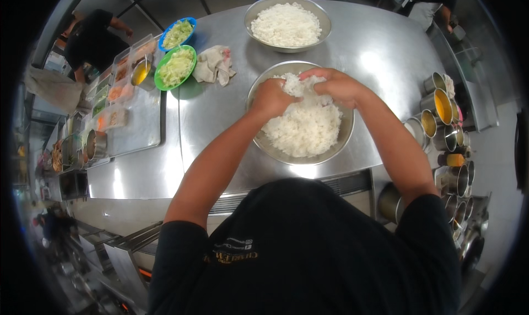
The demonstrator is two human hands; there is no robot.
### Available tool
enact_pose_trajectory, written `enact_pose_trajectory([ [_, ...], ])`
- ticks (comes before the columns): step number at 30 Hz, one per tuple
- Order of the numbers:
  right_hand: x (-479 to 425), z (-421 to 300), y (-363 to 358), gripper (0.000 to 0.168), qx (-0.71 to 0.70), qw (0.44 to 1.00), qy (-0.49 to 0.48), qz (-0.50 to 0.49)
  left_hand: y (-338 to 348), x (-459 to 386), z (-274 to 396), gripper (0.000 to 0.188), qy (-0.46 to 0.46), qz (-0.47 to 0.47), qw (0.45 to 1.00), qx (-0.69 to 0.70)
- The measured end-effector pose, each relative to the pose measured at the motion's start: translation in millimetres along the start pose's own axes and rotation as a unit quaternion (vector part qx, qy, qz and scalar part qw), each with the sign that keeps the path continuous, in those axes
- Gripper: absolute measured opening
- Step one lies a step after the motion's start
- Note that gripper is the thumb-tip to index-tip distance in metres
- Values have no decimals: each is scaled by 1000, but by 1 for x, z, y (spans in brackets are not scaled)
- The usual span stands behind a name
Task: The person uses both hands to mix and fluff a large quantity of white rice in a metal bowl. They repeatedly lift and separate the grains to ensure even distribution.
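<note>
A wide metal mixing bowl [346,138] stands on the steel worktop before me, with cooked white rice [306,127] heaped inside. Both hands are within its far half. My left hand [273,96] grips one side of a clump of rice [294,85], its fingertips partly buried. On the other side, my right hand [335,85] holds rice between curled fingers and thumb. The clump sits between the two hands, at the far edge of the heap. Just beyond, a second metal bowl [326,28] holds a rounded mound of white rice [285,24].
Left of the bowls lie a crumpled cloth [214,65], a green bowl [159,81] and a blue bowl [162,38] of shredded greens. A metal tray [140,137] and several ingredient containers stand farther left. Metal pots [442,106] line the right side. Other people [93,40] stand beyond the worktop [223,149].
</note>
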State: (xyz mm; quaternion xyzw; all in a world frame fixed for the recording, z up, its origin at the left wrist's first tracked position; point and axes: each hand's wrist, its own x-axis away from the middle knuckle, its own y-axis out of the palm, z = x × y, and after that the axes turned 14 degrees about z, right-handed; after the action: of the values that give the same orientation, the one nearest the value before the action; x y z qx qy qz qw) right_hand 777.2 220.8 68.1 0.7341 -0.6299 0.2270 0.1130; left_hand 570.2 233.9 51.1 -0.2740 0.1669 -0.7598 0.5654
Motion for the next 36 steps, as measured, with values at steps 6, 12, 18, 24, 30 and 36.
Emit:
enact_pose_trajectory([
  [6, 29, -14, 22, 47, 112, 988, -67, 84, 12, -12, -29, 45, -44, -37, 997, 59],
  [12, 20, 5, 29, 37, 181, 971, -140, 75, 0, -2, -22, 41, -213, -98, 938, 256],
  [18, 1, 64, 103, 40, 139, 865, -377, 300, 23, -12, -44, 49, -265, -77, 827, 490],
  [24, -5, 80, 115, 35, 283, 837, -344, 318, 19, 9, -26, 62, -312, -84, 740, 590],
  [30, -21, 98, 64, 30, 301, 836, -365, 279, -7, 24, -16, 59, -328, -85, 791, 510],
  [36, -20, 75, 29, 23, 206, 888, -296, 286, -10, 5, -49, 56, -174, -103, 922, 330],
])
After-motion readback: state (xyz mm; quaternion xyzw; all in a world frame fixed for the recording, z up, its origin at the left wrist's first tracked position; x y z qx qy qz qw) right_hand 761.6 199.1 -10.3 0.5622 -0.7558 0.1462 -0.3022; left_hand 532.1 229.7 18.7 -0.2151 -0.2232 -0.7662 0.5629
